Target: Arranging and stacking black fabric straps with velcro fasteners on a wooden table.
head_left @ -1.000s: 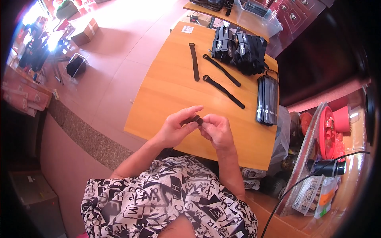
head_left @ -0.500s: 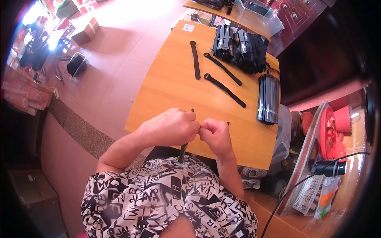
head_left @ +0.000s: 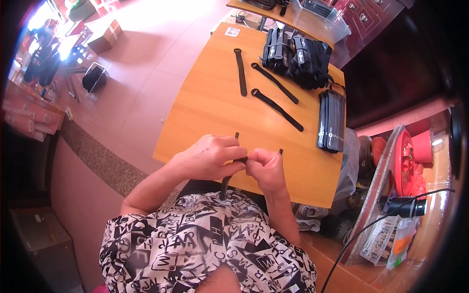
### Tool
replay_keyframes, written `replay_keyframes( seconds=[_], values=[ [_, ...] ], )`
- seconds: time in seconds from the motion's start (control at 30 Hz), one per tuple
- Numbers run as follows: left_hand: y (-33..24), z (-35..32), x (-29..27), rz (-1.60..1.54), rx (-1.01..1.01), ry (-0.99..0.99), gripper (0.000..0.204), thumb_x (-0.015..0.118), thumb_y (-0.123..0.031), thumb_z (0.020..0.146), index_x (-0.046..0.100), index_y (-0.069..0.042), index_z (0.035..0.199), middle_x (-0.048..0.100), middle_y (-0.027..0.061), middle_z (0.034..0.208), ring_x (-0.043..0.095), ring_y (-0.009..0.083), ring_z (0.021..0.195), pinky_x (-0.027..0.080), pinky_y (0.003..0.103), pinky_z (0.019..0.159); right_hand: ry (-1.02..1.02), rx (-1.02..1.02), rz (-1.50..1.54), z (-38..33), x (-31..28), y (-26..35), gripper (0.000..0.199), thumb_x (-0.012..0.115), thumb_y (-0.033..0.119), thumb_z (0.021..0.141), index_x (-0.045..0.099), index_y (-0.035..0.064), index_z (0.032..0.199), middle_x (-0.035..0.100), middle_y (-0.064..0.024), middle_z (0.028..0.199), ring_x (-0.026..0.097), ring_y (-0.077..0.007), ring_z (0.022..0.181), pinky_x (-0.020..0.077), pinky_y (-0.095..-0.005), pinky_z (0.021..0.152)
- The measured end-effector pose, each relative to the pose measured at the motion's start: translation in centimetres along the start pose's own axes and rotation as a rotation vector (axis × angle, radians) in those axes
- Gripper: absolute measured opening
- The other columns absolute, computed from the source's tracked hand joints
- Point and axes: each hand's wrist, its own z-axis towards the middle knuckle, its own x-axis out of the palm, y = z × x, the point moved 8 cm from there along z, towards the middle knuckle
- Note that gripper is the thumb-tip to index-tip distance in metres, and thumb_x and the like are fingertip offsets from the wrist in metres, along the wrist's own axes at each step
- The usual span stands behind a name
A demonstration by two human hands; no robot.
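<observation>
Above the table's near edge, my left hand [head_left: 211,155] and my right hand [head_left: 266,170] meet with fingers pinched around a black strap [head_left: 225,187]. One length hangs below my left hand toward my patterned shirt. A dark bit of it shows between the fingertips; dark ends poke out above my left hand and beside my right, though whether all belong to one strap I cannot tell. Three black straps, each with a slotted rounded end, lie apart on the wooden table: a left strap [head_left: 241,73], a middle strap [head_left: 276,84] and a near strap [head_left: 277,110].
Bundled black straps [head_left: 298,56] sit at the table's far right, with a flat stack of straps [head_left: 331,121] at its right edge. Beyond stands a clear plastic bin [head_left: 325,22]. A black cable [head_left: 364,225] crosses at lower right. A cardboard box [head_left: 105,38] rests on the floor.
My left hand's fingers have uncurled somewhat and turned, so more of the black strap shows between the hands. My right hand stays nearly in place.
</observation>
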Motion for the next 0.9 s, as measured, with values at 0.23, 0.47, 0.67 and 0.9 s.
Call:
replay_keyframes(
  seconds=[0.23,0.47,0.67,0.9],
  values=[
    [0.4,-0.4,0.3,0.021,-0.019,-0.036,0.009,0.067,0.000,0.072,0.063,-0.001,0.080,0.058,0.0096,0.070,0.058,0.0269,0.060,0.046,0.036,0.051,-0.024,-0.089,-0.068,0.1,0.6,-0.1,0.012,0.060,-0.001,0.079,0.059,0.0005,0.068,0.053,0.0054,0.062,0.043,-0.0007,0.056,0.0313,-0.0190,0.047],
    [2.3,-1.8,-0.8,-0.126,-0.192,-0.250,0.007,0.062,0.000,0.067,0.059,-0.003,0.073,0.052,0.0084,0.064,0.055,0.0277,0.056,0.044,0.037,0.047,-0.050,-0.031,-0.088,-0.7,-0.5,-0.7,0.013,0.059,0.003,0.082,0.061,0.0001,0.069,0.053,0.0041,0.058,0.044,-0.0014,0.055,0.0339,-0.0198,0.047],
    [0.3,-1.2,-0.3,0.105,-0.026,-0.208,0.008,0.061,-0.002,0.069,0.057,-0.003,0.076,0.053,0.0086,0.068,0.057,0.0283,0.062,0.045,0.038,0.050,0.051,-0.027,-0.286,0.5,0.9,0.8,0.020,0.065,0.017,0.087,0.063,0.0004,0.075,0.057,0.0010,0.063,0.049,-0.0036,0.058,0.0381,-0.0203,0.050],
    [0.6,-1.3,-0.4,0.153,-0.201,-0.176,0.007,0.058,0.003,0.076,0.054,-0.001,0.081,0.054,0.0135,0.068,0.055,0.0330,0.061,0.044,0.037,0.053,0.205,0.137,-0.106,1.3,1.7,0.2,0.022,0.066,0.022,0.088,0.063,0.0011,0.081,0.060,-0.0003,0.069,0.050,-0.0046,0.059,0.0381,-0.0197,0.050]
  ],
)
